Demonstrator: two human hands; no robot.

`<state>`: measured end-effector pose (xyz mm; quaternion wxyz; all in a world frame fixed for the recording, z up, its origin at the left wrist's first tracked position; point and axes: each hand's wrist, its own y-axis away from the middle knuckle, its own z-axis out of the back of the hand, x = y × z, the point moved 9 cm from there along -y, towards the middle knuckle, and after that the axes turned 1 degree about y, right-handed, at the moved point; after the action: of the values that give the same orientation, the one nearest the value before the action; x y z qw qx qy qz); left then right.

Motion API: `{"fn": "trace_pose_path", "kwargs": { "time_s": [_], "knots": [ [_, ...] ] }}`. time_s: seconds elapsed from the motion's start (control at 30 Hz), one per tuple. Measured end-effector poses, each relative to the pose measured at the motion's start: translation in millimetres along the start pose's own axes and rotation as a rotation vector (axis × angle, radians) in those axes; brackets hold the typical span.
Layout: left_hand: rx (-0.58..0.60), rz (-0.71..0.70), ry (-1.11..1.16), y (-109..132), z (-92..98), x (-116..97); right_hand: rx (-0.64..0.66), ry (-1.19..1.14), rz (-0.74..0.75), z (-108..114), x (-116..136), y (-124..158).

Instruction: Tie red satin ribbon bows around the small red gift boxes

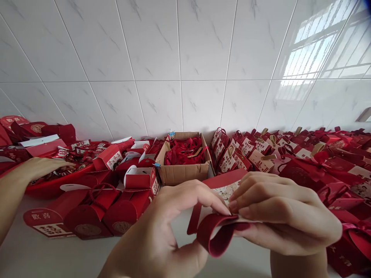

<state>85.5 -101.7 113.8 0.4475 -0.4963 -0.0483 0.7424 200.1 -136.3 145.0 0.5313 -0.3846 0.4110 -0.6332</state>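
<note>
At the front centre, my left hand (174,224) has its thumb and fingers around a looped dark red strap (216,239), with its fingertips at the strap's upper end. My right hand (278,212) grips the same strap and the edge of a red box (222,181) with a pale floral panel. The box is tilted and partly hidden behind my fingers. Beyond my hands stands an open cardboard box (184,173) filled with dark red straps.
Another person's hand (43,168) reaches into a red tray (46,190) of small wrapped packets at left. Open red boxes (87,216) stand nearby. Many red gift boxes with handles (243,148) fill the right side. A tiled wall (156,46) rises behind.
</note>
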Motion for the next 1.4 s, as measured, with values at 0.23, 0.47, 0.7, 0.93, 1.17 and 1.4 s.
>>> {"fn": "trace_pose_path", "kwargs": {
  "time_s": [0.23,0.47,0.7,0.93,1.17,1.4],
  "knots": [
    [-0.063,-0.137,0.049,-6,-0.2,-7,0.086,0.079,0.034,-2,5,-4],
    [-0.088,-0.197,-0.011,-3,0.7,-12,0.071,0.077,0.046,0,6,-5],
    [-0.128,-0.236,-0.061,-2,4.0,-16,0.001,0.069,0.040,1,2,4],
    [-0.203,-0.139,-0.085,-1,8.7,-12,-0.039,0.107,0.009,2,-2,8],
    [-0.297,-0.042,-0.188,1,17.8,-4,-0.059,0.125,0.013,3,0,2],
    [-0.362,-0.049,-0.037,1,21.9,-4,-0.080,0.130,-0.029,0,-2,-4]
  ]
}}
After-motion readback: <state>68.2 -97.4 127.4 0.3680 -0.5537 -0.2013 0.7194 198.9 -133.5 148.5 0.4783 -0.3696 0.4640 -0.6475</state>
